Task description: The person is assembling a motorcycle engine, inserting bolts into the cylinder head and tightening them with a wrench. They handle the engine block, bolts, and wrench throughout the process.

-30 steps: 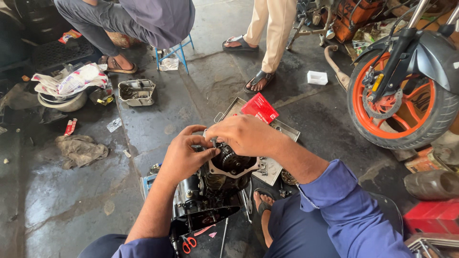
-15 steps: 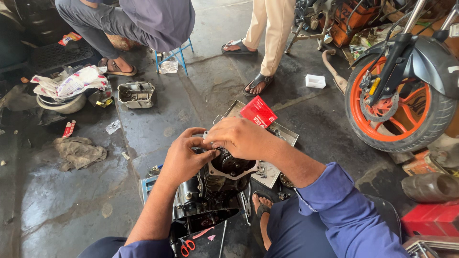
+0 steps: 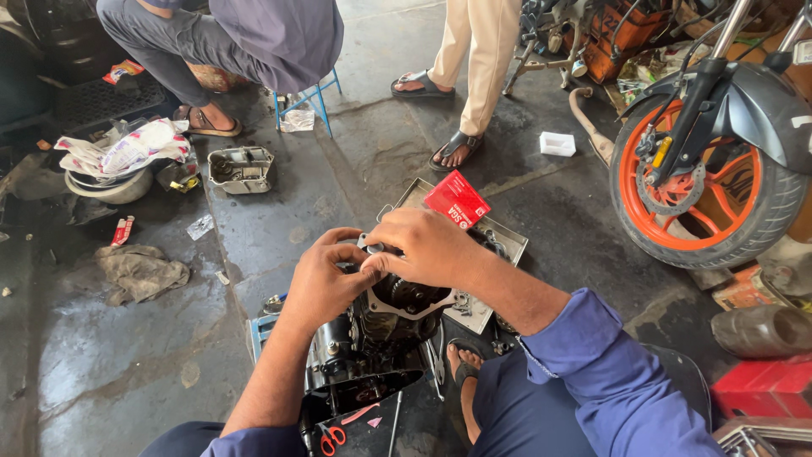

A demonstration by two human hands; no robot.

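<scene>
Nearest the camera, blue sleeves [image 3: 609, 372] and dark trousers, a bare foot in a sandal [image 3: 463, 360] beside the knee. Just ahead, low on the wet concrete floor [image 3: 127, 372], red-handled scissors [image 3: 331, 437] lying at the foot of a dark motorcycle engine block [image 3: 364, 355], open side up, gears showing inside the round opening under a pale gasket [image 3: 414, 309].

Left hand [image 3: 326, 279] curled over the upper left rim of the engine block, fingers bent inward and pinching a small metal part [image 3: 370, 246] at the top edge. Right hand [image 3: 431, 250] laid across from the other side, fingers closed down on that same part, thumb meeting the left fingertips. Exactly what kind of part, not clear: mostly covered by both hands.

Behind the hands, a flat metal tray [image 3: 507, 245] with a red cardboard box [image 3: 457, 206] resting on its far corner. To the left, a grey rag [image 3: 139, 272], farther off an engine cover [image 3: 242, 168] and a bowl [image 3: 110, 188] with crumpled wrappers.

At right, the orange-rimmed front wheel [image 3: 702, 190] of a motorcycle, a small white box [image 3: 558, 144] near it. Farthest back, a seated person [image 3: 237, 42] on a blue stool, and a standing person's legs [image 3: 474, 59] in sandals.
</scene>
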